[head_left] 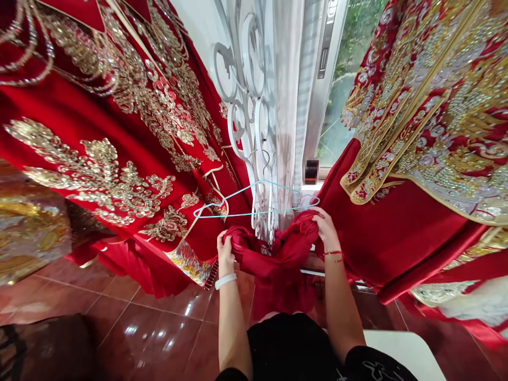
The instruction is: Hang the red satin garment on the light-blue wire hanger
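Note:
A dark red cloth garment hangs bunched between my two hands, in front of my body. My left hand grips its gathered left side, with the thumb over the fabric. My right hand is closed round the bunched right side. Just beyond the cloth a light blue wire hanger hangs from a white scrollwork rack, its hook upward. Nothing hangs on the bar of this hanger. Folds of cloth hide some of my fingertips.
Red dresses with gold sequin embroidery hang close on the left. On the right hangs a heavily beaded red and gold jacket. A window is behind the rack. A white seat stands at lower right, a dark brown object at lower left.

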### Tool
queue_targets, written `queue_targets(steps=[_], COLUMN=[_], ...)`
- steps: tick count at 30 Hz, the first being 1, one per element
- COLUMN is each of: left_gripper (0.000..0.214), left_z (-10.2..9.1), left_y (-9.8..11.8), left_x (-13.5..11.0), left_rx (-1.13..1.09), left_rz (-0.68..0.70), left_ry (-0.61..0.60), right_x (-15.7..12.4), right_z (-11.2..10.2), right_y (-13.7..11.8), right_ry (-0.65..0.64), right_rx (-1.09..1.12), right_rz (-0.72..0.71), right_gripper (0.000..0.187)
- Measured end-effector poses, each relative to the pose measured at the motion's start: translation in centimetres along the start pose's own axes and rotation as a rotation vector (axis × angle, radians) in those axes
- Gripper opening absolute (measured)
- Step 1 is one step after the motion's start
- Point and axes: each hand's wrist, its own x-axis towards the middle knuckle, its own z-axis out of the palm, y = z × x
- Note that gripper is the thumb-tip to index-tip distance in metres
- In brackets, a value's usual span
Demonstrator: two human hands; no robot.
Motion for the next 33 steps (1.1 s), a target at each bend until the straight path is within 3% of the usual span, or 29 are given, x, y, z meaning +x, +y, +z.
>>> queue_targets(steps=[5,8,13,18,24,27,33], left_gripper=[0.037,0.026,0.026,0.033,0.022,0.011,0.015], left_z=[0.3,0.2,0.1,-0.1,0.2,0.1,-0.8], left_y=[-0.3,0.6,1.6,0.7,0.4,0.1,-1.2], left_x=[-0.3,-1.1,-2.4,-3.1,-3.9,-3.9,-3.4], left_rx=[-0.051,0.088,0.382,0.497,0.400,0.309,0.225], left_rz=[0.037,0.094,0.055,0.056,0.132,0.066,-0.104], left_ry=[-0.120,-0.225,-0.252,-0.269,-0.063,-0.145,-0.308], right_x=[-1.2,-1.8,-2.8,-3.3,-4.1,-4.5,-4.7], right_z=[1.1,1.4,1.3,1.2,1.2,1.1,0.9], right_y=[0.7,0.1,-0.8,-1.7,-2.7,-2.8,-2.4], right_ry=[-0.173,-0.262,-0.327,-0.307,-0.250,-0.229,-0.174], right_rx=[-0.187,-0.354,-0.497,-0.566,-0.604,-0.640,-0.651], right_rz=[-0.128,-0.270,-0.428,-0.588,-0.629,-0.634,-0.647], right_gripper=[0.028,0.027,0.025,0.028,0.029,0.026,0.026])
